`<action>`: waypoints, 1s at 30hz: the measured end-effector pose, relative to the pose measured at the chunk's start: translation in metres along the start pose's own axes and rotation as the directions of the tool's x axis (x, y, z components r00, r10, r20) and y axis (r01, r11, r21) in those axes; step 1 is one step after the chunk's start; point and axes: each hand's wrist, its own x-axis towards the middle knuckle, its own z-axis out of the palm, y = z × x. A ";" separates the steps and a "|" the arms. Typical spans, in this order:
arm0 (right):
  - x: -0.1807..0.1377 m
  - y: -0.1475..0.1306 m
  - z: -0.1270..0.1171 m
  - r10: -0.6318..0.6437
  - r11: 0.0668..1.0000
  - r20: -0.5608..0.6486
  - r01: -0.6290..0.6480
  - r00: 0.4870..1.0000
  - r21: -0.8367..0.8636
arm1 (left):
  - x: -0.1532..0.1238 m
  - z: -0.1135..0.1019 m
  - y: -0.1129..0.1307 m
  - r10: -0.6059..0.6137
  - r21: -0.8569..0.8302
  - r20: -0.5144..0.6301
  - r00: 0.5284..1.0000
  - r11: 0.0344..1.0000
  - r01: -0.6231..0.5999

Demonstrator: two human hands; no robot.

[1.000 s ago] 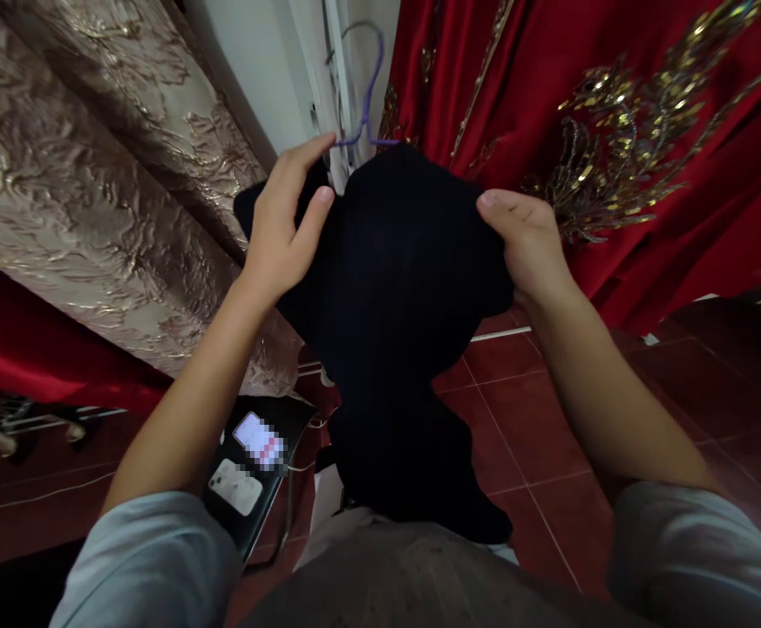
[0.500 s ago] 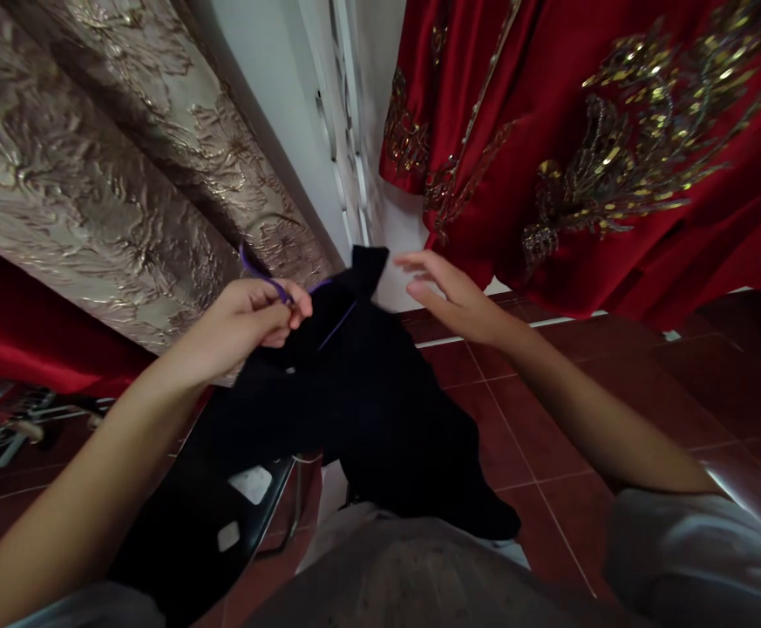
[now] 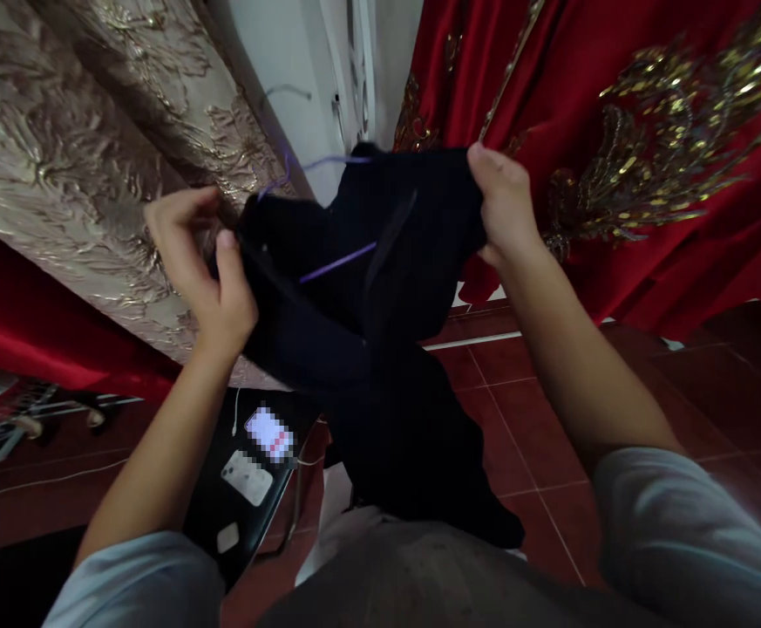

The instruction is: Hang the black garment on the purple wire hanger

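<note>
A dark cloth garment (image 3: pixel 438 218) is held up between left hand (image 3: pixel 203 270) and right hand (image 3: pixel 507 205), its edges clamped in both; by uneven pulling, the thin purple hooked hanger (image 3: pixel 338 262) could be dislodged.

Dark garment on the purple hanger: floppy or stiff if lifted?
Probably floppy: the dark garment droops with an uneven outline below the right hand. It may also slide on the purple hanger, whose bar looks thin and smooth.
</note>
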 end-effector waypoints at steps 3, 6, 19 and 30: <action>0.003 -0.003 -0.013 -0.054 0.994 -0.033 0.051 0.998 -0.093 | -0.022 0.002 0.013 0.173 0.092 0.180 0.968 0.977 -0.191; -0.028 0.005 -0.032 -0.103 0.990 -0.091 0.093 0.990 -0.105 | -0.048 0.015 0.021 0.084 0.073 0.554 0.828 0.986 -0.149; -0.131 0.045 -0.020 -0.436 0.863 -0.538 0.167 0.722 -0.476 | -0.114 0.064 0.081 -0.262 -0.178 0.270 0.927 0.932 0.315; -0.211 0.083 0.050 0.258 0.962 -0.138 -0.241 0.956 0.130 | -0.113 0.072 0.147 -0.469 -0.399 0.176 0.866 0.770 0.498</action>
